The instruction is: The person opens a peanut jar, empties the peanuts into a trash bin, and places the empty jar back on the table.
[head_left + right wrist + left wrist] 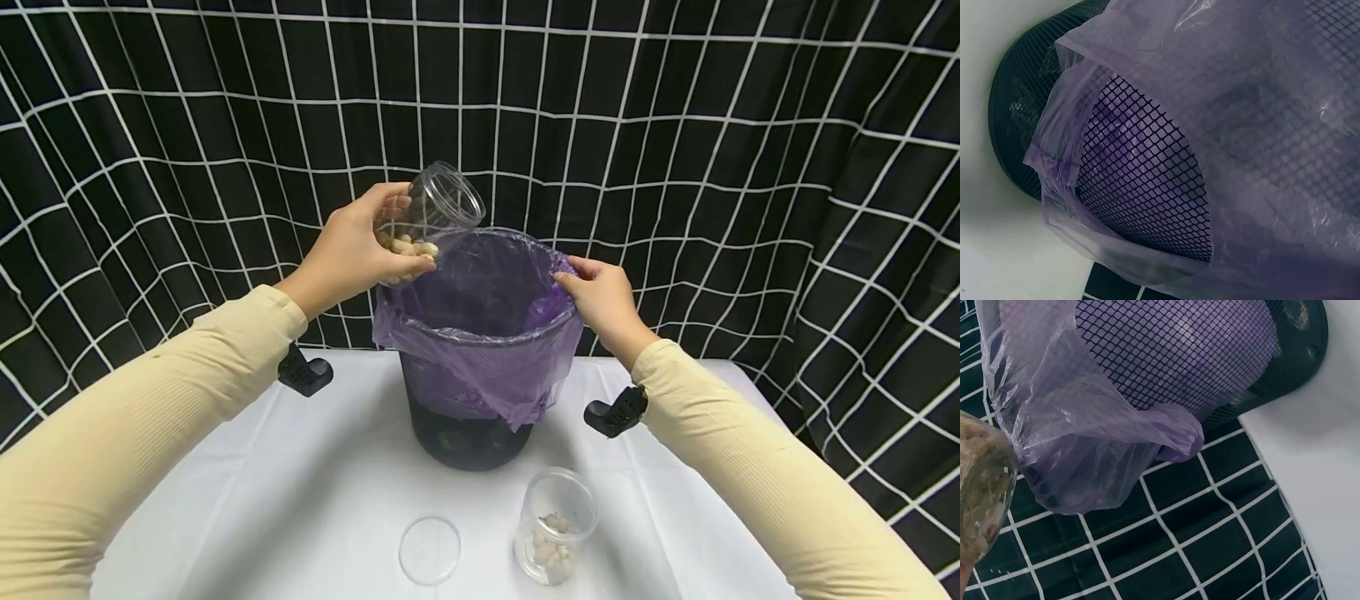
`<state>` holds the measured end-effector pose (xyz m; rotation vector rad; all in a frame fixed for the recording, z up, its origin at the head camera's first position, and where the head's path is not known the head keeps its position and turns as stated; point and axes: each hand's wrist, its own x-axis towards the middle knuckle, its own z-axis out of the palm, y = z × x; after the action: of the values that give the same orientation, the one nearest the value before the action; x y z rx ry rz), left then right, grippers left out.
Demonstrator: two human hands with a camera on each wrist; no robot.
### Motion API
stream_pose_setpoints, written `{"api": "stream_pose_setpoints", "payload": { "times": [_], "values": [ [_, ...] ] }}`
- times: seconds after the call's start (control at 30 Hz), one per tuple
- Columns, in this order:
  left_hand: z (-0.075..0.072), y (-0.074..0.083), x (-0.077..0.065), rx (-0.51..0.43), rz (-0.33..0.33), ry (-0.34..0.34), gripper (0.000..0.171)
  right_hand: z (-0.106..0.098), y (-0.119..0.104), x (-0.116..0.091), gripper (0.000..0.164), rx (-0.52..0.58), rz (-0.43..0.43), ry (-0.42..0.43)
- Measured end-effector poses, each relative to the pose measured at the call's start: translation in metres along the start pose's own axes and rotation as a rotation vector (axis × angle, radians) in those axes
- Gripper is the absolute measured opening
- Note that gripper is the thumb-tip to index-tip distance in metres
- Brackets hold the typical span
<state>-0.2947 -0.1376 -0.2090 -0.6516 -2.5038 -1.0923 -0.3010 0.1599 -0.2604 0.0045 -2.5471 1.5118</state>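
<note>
Black, white-gridded curtain point(675, 125) backs the white-covered table point(352, 517) on my head feed. I see the left hand point(356, 242) curled round a clear jar point(427, 221) of pale pieces point(405, 244), tilted mouth-to-two at the bin's point(468, 442) ten o'clock rim. The right hand point(603, 300) pinches the purple liner point(517, 375) at three. Beyond, toward five, stands a second jar point(527, 517) of pieces; near half past six, a clear disc point(430, 550).
</note>
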Motion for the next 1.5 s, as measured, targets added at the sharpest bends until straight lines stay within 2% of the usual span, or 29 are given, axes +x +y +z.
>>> {"api": "stream_pose_setpoints", "payload": {
  "times": [0.33, 0.43, 0.63, 0.97, 1.2, 1.5],
  "values": [
    [0.0034, 0.0057, 0.002, 0.031, 0.048, -0.02, 0.09, 0.0028, 0.0002, -0.0013, 0.045, 0.035, 0.016, 0.039],
    [0.0055, 0.0076, 0.0021, 0.035, 0.073, -0.023, 0.09, 0.0036, 0.0008, -0.0013, 0.044, 0.013, 0.007, 0.06],
    [0.0071, 0.0099, 0.0032, 0.036, 0.074, -0.037, 0.092, 0.0043, 0.0023, -0.0007, 0.041, -0.041, -0.013, 0.09],
    [0.0028, 0.0044, 0.0019, 0.225, 0.092, -0.061, 0.09, 0.0043, 0.0037, 0.0001, 0.041, -0.09, -0.046, 0.112],
    [0.0034, 0.0019, -0.0021, 0.342, 0.164, -0.102, 0.08, 0.0055, 0.0049, -0.0017, 0.042, -0.101, -0.05, 0.1],
    [0.0061, 0.0028, -0.0007, 0.389, 0.245, -0.108, 0.082, 0.0041, 0.0047, 0.0, 0.044, -0.109, -0.066, 0.115]
  ]
}}
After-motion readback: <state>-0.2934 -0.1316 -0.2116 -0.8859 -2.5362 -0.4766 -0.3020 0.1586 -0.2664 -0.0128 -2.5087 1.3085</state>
